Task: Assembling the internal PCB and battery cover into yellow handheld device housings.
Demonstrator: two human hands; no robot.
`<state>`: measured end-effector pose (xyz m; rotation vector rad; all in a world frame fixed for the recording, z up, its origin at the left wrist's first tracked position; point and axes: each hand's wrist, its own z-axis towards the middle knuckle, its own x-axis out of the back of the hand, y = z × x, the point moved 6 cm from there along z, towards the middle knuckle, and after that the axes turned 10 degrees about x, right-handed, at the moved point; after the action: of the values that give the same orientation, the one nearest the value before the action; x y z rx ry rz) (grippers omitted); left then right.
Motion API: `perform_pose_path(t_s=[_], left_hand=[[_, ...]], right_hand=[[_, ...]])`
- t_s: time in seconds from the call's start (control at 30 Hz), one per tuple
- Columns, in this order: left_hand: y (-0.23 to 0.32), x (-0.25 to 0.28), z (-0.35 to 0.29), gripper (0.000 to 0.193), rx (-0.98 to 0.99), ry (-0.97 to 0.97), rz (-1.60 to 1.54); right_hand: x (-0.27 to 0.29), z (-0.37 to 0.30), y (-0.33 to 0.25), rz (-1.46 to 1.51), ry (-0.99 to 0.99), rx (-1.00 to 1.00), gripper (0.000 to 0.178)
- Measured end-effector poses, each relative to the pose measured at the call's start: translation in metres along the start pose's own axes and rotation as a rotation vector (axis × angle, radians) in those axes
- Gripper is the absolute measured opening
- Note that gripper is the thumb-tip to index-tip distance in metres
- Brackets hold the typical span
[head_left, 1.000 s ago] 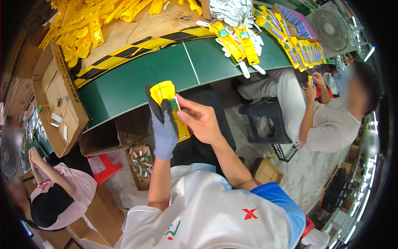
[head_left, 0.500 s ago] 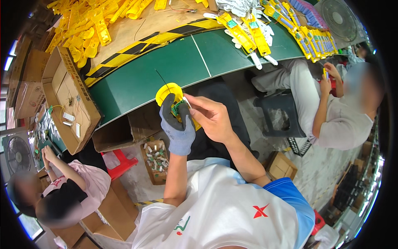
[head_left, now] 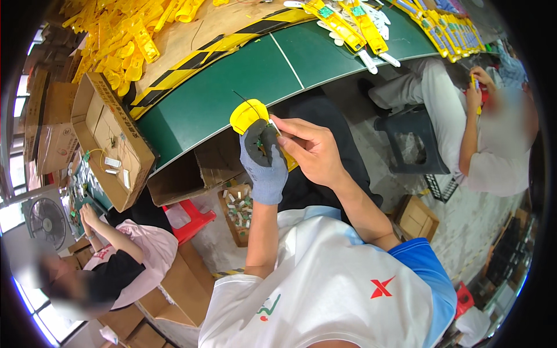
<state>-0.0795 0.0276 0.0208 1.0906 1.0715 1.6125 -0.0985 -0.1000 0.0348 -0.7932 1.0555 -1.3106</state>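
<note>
My left hand (head_left: 265, 165), in a grey-and-blue work glove, is closed round a yellow plastic housing (head_left: 248, 115) just off the bench's near edge. A thin black wire sticks up from the housing's wide end. The glove's thumb lies across the housing and hides most of a green circuit board inside it. My bare right hand (head_left: 318, 152) pinches a small white plastic piece (head_left: 273, 125) against the housing's right side. Whether that piece is seated there, I cannot tell.
Loose yellow housings (head_left: 110, 37) lie heaped beyond the striped tape on the green bench (head_left: 232, 75). Yellow units with boards (head_left: 342, 29) sit at the far right. A cardboard box (head_left: 136, 168) stands left. Two people sit at either side, near a dark stool (head_left: 415, 142).
The whole view has shifted, so the bench and boxes sit farther right. My left thumb now covers more of the circuit board. Both hands remain on the housing.
</note>
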Motion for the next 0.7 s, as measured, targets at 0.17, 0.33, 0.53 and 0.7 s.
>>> perform_pose_path(t_s=[0.17, 0.33, 0.53, 0.7], left_hand=[[-0.002, -0.003, 0.002, 0.020, 0.036, -0.048, 0.023], [-0.001, -0.009, 0.007, 0.020, -0.068, -0.082, 0.013], [0.007, -0.021, 0.012, 0.020, -0.074, -0.137, 0.020], [0.009, -0.035, 0.019, 0.020, -0.030, -0.273, 0.009]], right_hand=[[0.007, -0.003, 0.001, -0.023, 0.014, -0.040, 0.036], [0.014, -0.002, 0.006, 0.029, -0.023, 0.033, 0.037], [0.028, 0.000, 0.008, -0.021, -0.003, 0.111, 0.038], [0.036, -0.001, 0.008, -0.076, 0.052, 0.112, 0.038]])
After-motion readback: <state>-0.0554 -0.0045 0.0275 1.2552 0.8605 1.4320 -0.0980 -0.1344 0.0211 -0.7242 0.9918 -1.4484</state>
